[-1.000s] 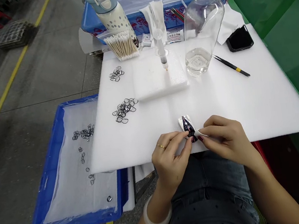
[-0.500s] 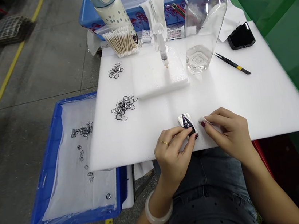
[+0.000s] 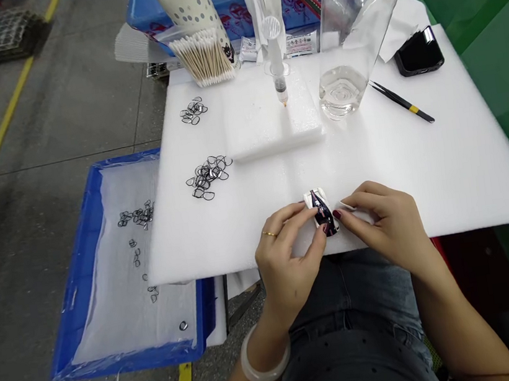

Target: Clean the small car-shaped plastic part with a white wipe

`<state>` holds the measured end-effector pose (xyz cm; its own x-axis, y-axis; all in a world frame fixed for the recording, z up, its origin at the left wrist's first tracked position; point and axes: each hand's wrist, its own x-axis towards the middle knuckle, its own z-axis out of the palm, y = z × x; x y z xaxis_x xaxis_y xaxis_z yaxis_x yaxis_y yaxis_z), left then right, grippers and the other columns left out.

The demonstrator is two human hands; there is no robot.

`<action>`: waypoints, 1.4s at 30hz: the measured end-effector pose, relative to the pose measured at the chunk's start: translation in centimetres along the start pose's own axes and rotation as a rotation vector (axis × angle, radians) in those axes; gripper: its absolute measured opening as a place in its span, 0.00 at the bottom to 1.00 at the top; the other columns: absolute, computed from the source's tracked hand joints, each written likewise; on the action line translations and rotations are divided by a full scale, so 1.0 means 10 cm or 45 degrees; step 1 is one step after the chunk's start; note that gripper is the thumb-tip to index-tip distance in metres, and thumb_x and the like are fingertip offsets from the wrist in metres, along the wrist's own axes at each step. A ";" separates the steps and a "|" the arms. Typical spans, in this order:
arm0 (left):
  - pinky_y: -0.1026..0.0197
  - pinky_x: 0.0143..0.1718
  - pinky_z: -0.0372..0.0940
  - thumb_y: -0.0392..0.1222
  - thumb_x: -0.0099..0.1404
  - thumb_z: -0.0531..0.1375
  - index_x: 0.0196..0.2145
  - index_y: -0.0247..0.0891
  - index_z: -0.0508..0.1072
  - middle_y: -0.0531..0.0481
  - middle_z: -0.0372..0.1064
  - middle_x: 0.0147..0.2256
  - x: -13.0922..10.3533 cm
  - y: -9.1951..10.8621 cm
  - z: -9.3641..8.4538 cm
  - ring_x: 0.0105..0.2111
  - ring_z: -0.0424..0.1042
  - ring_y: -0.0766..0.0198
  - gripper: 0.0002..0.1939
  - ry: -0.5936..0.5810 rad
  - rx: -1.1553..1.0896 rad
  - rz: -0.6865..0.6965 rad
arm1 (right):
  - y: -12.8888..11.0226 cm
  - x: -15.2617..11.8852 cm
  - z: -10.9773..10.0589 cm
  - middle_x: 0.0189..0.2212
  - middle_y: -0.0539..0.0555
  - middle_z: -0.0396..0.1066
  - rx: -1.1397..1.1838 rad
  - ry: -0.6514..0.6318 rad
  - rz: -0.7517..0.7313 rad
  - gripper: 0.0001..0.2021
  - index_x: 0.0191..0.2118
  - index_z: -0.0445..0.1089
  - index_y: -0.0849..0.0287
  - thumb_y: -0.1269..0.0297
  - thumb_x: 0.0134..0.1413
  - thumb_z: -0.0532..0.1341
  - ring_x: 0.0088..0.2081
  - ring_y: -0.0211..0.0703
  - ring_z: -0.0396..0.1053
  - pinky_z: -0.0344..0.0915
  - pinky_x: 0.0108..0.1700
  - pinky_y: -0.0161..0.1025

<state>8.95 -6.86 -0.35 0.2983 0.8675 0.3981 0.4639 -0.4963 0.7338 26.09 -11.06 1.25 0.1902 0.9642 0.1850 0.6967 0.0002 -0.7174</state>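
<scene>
A small white toy car body with a glossy dark, striped top lies near the front edge of the white foam sheet. My left hand reaches it from the left, its thumb and fingertips closed on the dark top. To its right, my right hand pinches a small white scrap, perhaps cloth or paper; most of it is hidden by the fingers. The right thumb tip is close beside the toy car body; whether it touches I cannot tell.
Thin black rings lie in two piles at left. A foam block holds an upright syringe. Behind are cotton swabs and a glass bottle; tweezers and a phone are right. A blue tray sits lower left.
My left fingers have shifted slightly on the toy car body, showing more of its dark top. My right fingertips have moved a little left, closer to it. The camera view has shifted slightly.
</scene>
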 end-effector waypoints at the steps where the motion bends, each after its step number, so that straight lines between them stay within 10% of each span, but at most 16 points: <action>1: 0.53 0.49 0.73 0.34 0.63 0.65 0.44 0.39 0.78 0.46 0.76 0.45 0.00 0.00 -0.01 0.46 0.75 0.58 0.10 -0.010 -0.002 -0.013 | 0.00 0.00 0.00 0.28 0.49 0.71 -0.006 -0.001 0.006 0.07 0.34 0.77 0.58 0.63 0.60 0.63 0.23 0.31 0.63 0.56 0.25 0.32; 21: 0.53 0.49 0.73 0.32 0.64 0.63 0.43 0.38 0.77 0.46 0.75 0.46 0.02 0.04 -0.02 0.48 0.74 0.58 0.09 -0.053 0.052 -0.060 | 0.01 -0.03 0.08 0.28 0.49 0.70 -0.168 0.094 -0.090 0.08 0.33 0.75 0.60 0.62 0.61 0.63 0.22 0.30 0.60 0.53 0.23 0.32; 29: 0.44 0.65 0.58 0.34 0.62 0.66 0.63 0.42 0.61 0.42 0.56 0.66 0.37 -0.17 -0.22 0.66 0.55 0.49 0.34 -0.709 -0.038 0.330 | 0.04 -0.11 0.04 0.30 0.50 0.70 0.071 0.249 -0.148 0.04 0.38 0.75 0.60 0.70 0.62 0.62 0.22 0.28 0.59 0.54 0.22 0.31; 35: 0.50 0.45 0.69 0.47 0.59 0.70 0.45 0.37 0.76 0.45 0.71 0.42 0.35 -0.25 -0.08 0.43 0.73 0.54 0.19 -0.355 0.062 0.235 | 0.08 -0.19 0.09 0.33 0.52 0.71 -0.023 0.444 -0.318 0.09 0.43 0.75 0.58 0.75 0.58 0.63 0.27 0.34 0.67 0.60 0.24 0.32; 42: 0.52 0.45 0.69 0.41 0.62 0.68 0.46 0.37 0.76 0.47 0.69 0.42 0.32 -0.22 -0.12 0.42 0.72 0.57 0.15 -0.385 0.011 0.169 | 0.13 -0.21 0.16 0.36 0.55 0.72 -0.339 0.368 -0.612 0.10 0.45 0.73 0.59 0.74 0.57 0.63 0.29 0.37 0.67 0.63 0.28 0.36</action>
<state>7.84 -2.90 -0.03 0.5903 0.7464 0.3074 0.4113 -0.6058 0.6811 25.47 -12.71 -1.13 -0.0340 0.7617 0.6470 0.8925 0.3144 -0.3233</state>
